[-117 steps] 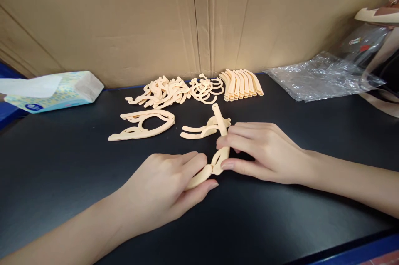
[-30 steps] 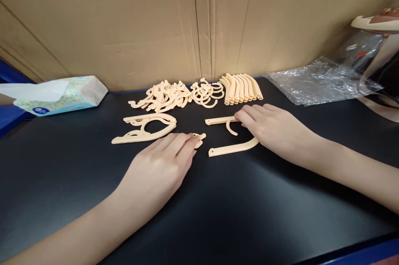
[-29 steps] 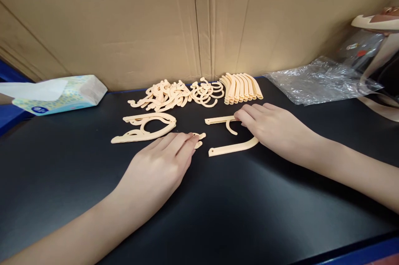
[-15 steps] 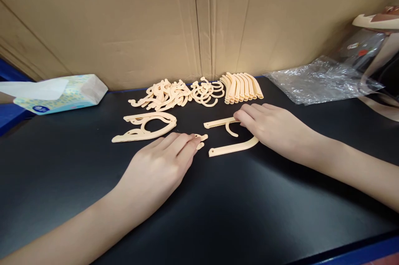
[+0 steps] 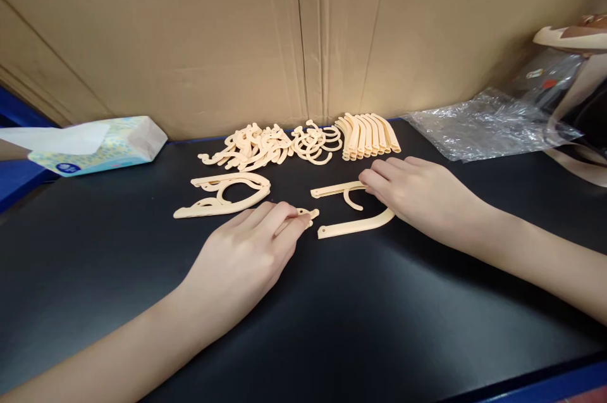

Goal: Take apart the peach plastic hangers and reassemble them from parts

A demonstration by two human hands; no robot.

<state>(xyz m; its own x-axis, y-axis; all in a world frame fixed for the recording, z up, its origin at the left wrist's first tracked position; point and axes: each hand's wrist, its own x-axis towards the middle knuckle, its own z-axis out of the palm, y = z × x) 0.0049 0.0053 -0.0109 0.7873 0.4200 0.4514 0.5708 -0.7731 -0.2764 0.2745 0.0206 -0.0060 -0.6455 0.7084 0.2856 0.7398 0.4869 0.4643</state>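
Note:
My left hand is closed, its fingertips pinching small cream plastic hanger pieces. Most of those pieces hide beneath the fingers. My right hand curls over the right ends of two long curved hanger arms, the upper arm and the lower arm. A cream hook curves down between these arms. Its other end, and exactly what the right fingers grip, are hidden. Beyond my left hand lies a folded plastic hanger, flat on the black table.
Along the back lie a pile of small hanger pieces, loose hooks and a row of hanger arms. A tissue pack sits left; a clear plastic bag lies right. Cardboard stands behind the table.
My left fingers have closed further over the small pieces and shifted slightly right, towards the long arms. My right hand has stayed nearly still. The view has shifted a little.

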